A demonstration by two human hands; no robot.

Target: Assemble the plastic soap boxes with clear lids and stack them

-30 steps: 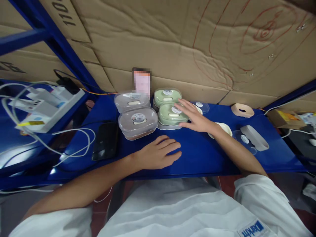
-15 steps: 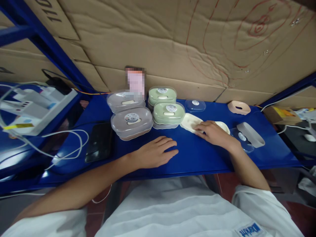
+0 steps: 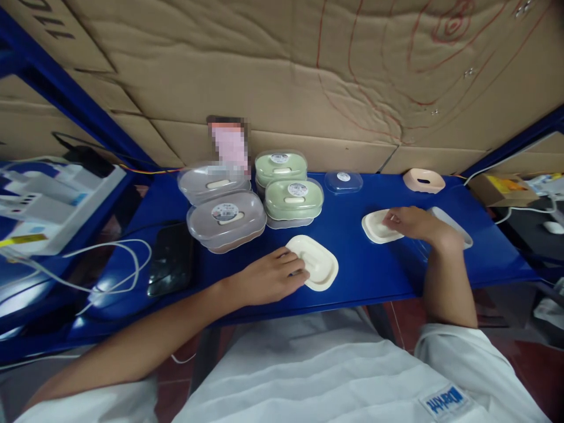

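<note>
My left hand (image 3: 275, 275) grips the left side of a cream soap dish tray (image 3: 324, 265), which lies near the table's front edge. A second cream soap dish tray (image 3: 373, 228) lies further right. The curled fingers of my right hand (image 3: 412, 224) are closed on its right part, and the hand hides some of it. To the left stand grey soap boxes (image 3: 227, 217) and green soap boxes (image 3: 293, 200) with clear lids and round stickers. Behind and partly under my right hand are a grey box shell (image 3: 460, 229) and a clear lid (image 3: 420, 249).
A clear lid (image 3: 343, 182) and a peach box shell (image 3: 423, 180) lie at the back. A black phone (image 3: 171, 258) and white cables (image 3: 132, 264) are at the left. A cardboard wall (image 3: 264, 70) rises behind the blue table (image 3: 352, 282). A pixelated phone-like screen (image 3: 230, 144) leans there.
One cream tray has come left and forward into my left hand, which was empty. My right hand has moved right, from that tray to the other cream tray. The view has shifted slightly.
</note>
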